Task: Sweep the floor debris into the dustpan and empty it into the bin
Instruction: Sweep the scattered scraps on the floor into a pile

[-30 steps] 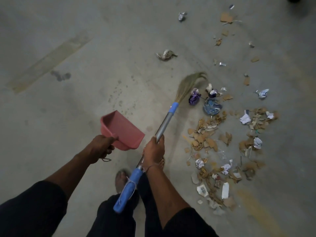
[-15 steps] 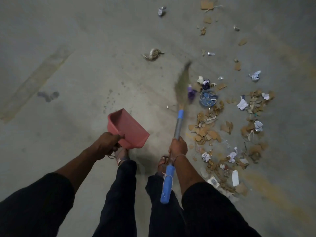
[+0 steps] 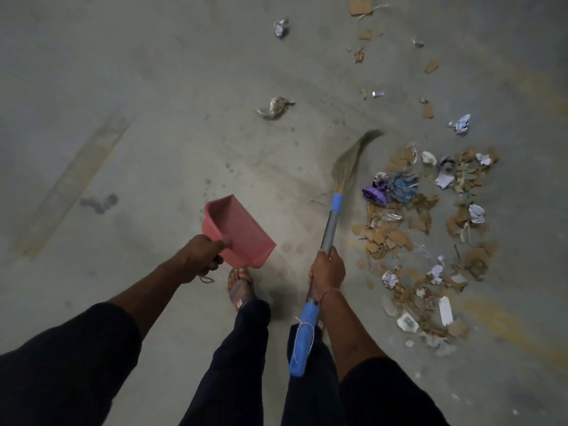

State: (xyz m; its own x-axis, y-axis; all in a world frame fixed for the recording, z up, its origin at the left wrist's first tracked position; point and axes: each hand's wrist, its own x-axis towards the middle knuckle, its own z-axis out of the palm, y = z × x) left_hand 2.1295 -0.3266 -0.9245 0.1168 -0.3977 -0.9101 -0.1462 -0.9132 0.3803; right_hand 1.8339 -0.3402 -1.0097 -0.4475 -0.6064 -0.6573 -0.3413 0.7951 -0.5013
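My left hand [image 3: 201, 257] grips the handle of a pink dustpan [image 3: 238, 230], held above the concrete floor with its mouth facing away from me. My right hand [image 3: 327, 270] grips the metal shaft of a broom [image 3: 330, 229] with blue grips. Its straw bristles [image 3: 350, 162] point up and to the right, just left of the debris pile [image 3: 427, 229]. The pile is torn cardboard, crumpled paper and blue and purple wrappers [image 3: 392, 187], spread to the right of the broom. No bin is in view.
Stray litter lies farther off: a crumpled wrapper [image 3: 275, 107], a paper ball [image 3: 281, 27], cardboard scraps [image 3: 361, 6] and another paper ball [image 3: 461, 124]. My sandalled foot [image 3: 241, 287] stands below the dustpan. A tape mark [image 3: 76, 182] crosses the floor at left.
The broom swung through a stroke, its bristles sweeping left and back to the right. The purple and blue wrappers now lie closer to the cardboard pile. I stepped forward.
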